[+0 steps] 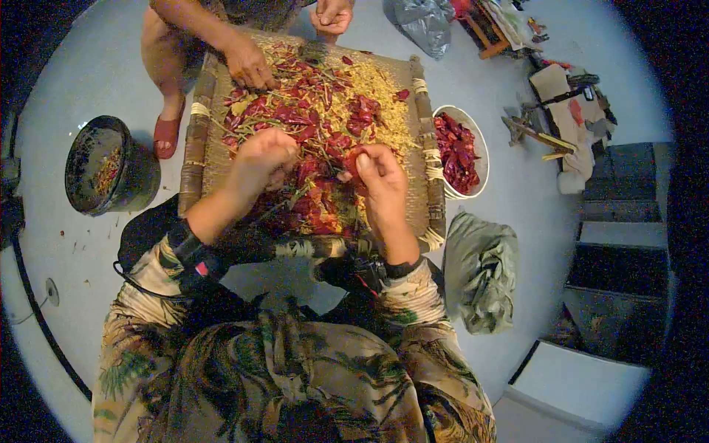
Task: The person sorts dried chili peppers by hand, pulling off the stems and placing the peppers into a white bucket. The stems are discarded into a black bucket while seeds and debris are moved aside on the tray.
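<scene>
Two bare hands are in my view over a tray, both belonging to the wearer of the head camera. The right hand (380, 171) has thumb and fingers pinched on a red chilli piece (355, 161), smooth and slightly see-through, held above the heap. The left hand (267, 159) is curled inward, its fingers blurred; I cannot tell whether anything is in their grasp.

Beneath and between both sets of fingers lie the red chilli pods (314, 201), glossy, wrinkled and torn open, mixed with thin, stringy stems (269, 119). Beyond the right fingertips, I see grainy yellow seeds (373, 80) spread loosely. The tray (193, 161) holding all this is coarsely woven, edged with brown poles lashed by pale strips.

Past the left fingers, on the tray's far side, a co-worker's hand (251, 65) reaches down into the pods; that person's other hand (332, 16) is curled near the far edge.

Just right of the right fingers, outside the tray, a round white bucket (481, 156) contains leathery red pieces (456, 151). Well left of the left fingers, a black bucket (144, 168) contains speckled scraps (108, 170). Nearer me than the right fingers slumps a crinkled grey-green bag (484, 273). The left wrist's dark strap (186, 247) bears a red patch (201, 269), too small for me to read.
</scene>
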### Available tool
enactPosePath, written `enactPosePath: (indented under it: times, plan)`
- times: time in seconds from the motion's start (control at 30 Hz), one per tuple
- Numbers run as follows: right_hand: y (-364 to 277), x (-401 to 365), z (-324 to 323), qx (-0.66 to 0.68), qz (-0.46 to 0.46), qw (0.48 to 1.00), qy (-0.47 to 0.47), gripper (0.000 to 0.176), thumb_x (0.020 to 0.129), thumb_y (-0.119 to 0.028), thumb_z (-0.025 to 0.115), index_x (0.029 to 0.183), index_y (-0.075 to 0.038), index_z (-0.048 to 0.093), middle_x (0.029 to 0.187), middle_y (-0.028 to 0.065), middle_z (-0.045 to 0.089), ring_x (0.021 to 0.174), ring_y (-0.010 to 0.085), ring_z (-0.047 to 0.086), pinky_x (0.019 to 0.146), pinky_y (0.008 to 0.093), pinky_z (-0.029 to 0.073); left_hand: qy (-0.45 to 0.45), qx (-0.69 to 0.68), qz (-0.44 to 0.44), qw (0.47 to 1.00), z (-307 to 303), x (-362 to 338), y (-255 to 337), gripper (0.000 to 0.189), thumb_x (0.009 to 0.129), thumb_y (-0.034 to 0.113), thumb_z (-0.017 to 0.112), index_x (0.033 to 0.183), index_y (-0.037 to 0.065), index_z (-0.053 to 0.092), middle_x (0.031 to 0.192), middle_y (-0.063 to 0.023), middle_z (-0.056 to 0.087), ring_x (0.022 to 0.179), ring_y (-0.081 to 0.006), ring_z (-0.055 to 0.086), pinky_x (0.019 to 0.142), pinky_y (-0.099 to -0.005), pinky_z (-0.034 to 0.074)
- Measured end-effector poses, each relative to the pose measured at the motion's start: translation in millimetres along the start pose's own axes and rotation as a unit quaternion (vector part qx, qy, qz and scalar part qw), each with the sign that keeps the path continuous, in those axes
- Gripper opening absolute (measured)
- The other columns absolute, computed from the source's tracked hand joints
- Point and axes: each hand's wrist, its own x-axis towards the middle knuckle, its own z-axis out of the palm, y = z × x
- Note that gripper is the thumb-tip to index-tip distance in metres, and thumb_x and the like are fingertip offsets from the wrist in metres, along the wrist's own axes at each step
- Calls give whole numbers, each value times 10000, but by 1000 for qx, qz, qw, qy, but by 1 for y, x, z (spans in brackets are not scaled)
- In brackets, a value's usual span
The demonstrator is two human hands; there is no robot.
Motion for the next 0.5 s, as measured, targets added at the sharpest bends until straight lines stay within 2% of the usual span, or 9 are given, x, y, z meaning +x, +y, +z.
enactPosePath:
  times: [0.03,0.07,0.1,0.17,0.27,0.37,0.47,0.5]
  plan:
    - [2,2,-2,65,14,998,-3,162,891,-150,565,984,-20,536,869,62,600,745,131,577,672,293,514,-11,-34,5,999,1,2,0,158,873,235,495,832,84,519,620,27,452,486,-73,394,438,-226,332]
    - [4,3,-8,43,48,998,-22,237,884,-174,572,1063,-25,530,898,58,602,785,132,585,695,288,533,-20,-68,10,997,0,4,1,162,872,235,491,828,81,517,612,25,448,481,-76,393,434,-230,334]
    - [3,5,-7,56,66,996,-23,238,884,-175,571,1065,-27,527,899,61,603,776,135,587,685,287,531,-27,-101,14,994,-2,6,2,167,871,234,487,824,77,516,604,22,444,477,-79,391,430,-234,335]
    - [4,12,-3,84,104,991,-26,240,884,-176,569,1069,-30,521,901,67,604,758,140,589,665,286,525,-18,-152,29,988,-3,8,0,181,886,241,452,854,73,512,670,-5,498,516,-94,433,451,-239,363]
    - [14,23,-1,142,109,983,-42,263,863,-191,594,1065,-37,526,909,75,600,697,133,574,628,277,514,6,-236,55,970,-8,8,2,188,897,245,444,886,69,508,739,-21,534,555,-100,461,472,-242,384]
    - [30,36,-2,89,114,989,-37,277,823,-218,642,1029,-51,559,828,65,606,628,116,548,592,251,488,56,-262,71,961,-17,5,8,187,901,249,459,890,67,503,779,-35,543,582,-96,476,488,-235,391]
    - [37,59,2,-154,113,980,-49,262,805,-269,671,919,-44,603,772,24,598,650,105,531,550,263,442,100,-256,58,960,-25,7,3,174,895,235,489,858,66,498,763,-47,525,576,-91,470,492,-230,384]
    - [43,69,5,-208,85,974,-39,273,786,-284,689,880,-39,611,750,25,600,654,100,534,551,265,442,111,-241,54,963,-25,7,1,164,893,228,495,852,69,499,759,-44,522,575,-87,467,490,-227,380]
